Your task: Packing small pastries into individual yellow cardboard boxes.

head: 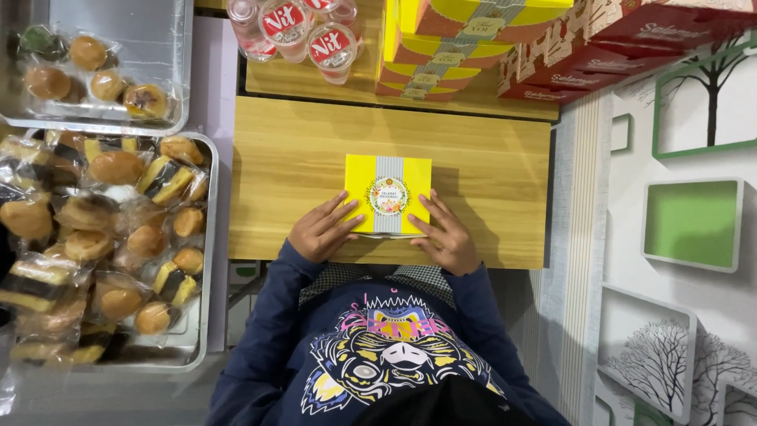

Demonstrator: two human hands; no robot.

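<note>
A light wooden table (pixel 300 150) with a straight grain stands in front of the person, and behind it a second wooden surface (pixel 315 83) of the same colour carries stock. To the right runs a white wall panel (pixel 678 315) with green-framed recesses and printed bare trees. One small square yellow cardboard box (pixel 388 194), with a grey striped band down the middle and a round floral seal, lies closed near the front edge of the table. The left hand (pixel 322 229) rests with its fingers spread apart, their tips on the box's lower left corner; the right hand (pixel 449 235) lies likewise with fingers splayed against the lower right corner, so both press the box flat rather than clamp it. On the rear surface stand four sealed clear plastic water cups (pixel 292 28) with red-and-white lids, one stack of yellow boxes (pixel 441 47) whose number I cannot tell, and at least two red printed cartons (pixel 623 47). At the left are two metal trays (pixel 206 260) of plastic-wrapped buns and cake slices, too many to count.
</note>
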